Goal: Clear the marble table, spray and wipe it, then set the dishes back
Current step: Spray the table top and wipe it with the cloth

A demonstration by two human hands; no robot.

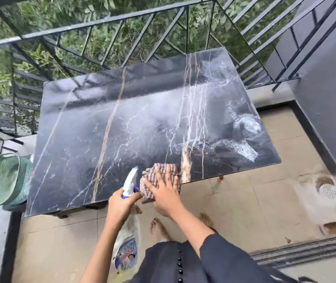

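The black marble table (106, 127) with white and tan veins fills the middle of the view, with no dishes on it. Wet spray foam (244, 137) streaks its right side. My left hand (122, 203) grips the neck of a white and blue spray bottle (129, 231), nozzle pointing over the table's near edge. My right hand (165, 193) lies flat with fingers spread on a checked brown cloth (163, 172), pressing it onto the near edge of the table.
A black metal railing (102, 23) runs behind the table, with greenery beyond. A green mesh basket (2, 180) stands at the left. A dark wall (326, 82) rises at the right. Beige floor tiles (265, 201), a floor drain (329, 190) and my bare feet lie below.
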